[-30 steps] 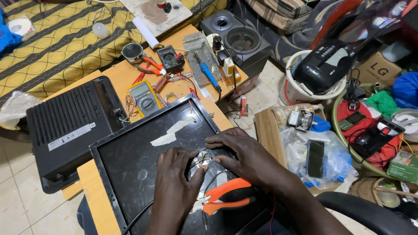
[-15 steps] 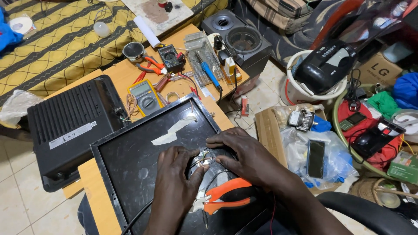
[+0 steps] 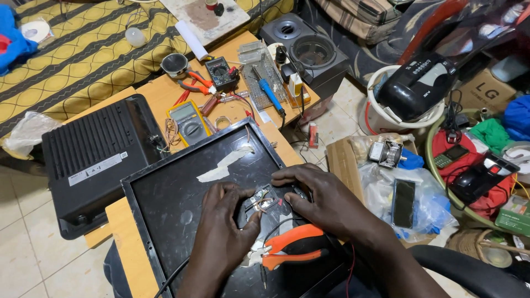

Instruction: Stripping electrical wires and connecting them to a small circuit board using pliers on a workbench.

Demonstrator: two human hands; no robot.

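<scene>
Wooden table [image 3: 165, 99], orange pliers [image 3: 292, 248] beside hands [image 3: 276, 212]

Pliers [image 3: 292, 246]: I see them on the flat panel [image 3: 182, 204], near edge.
Multimeter [image 3: 189, 121]: behind the panel.
Ribbed cover [image 3: 94, 154]: left of it.

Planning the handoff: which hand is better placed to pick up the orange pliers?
Probably the right hand: the pliers lie just beneath its wrist, while the left hand steadies the small board.

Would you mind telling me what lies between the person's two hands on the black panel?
In the head view, a small circuit part with thin wires lies between the left hand and the right hand, on the black panel.
</scene>
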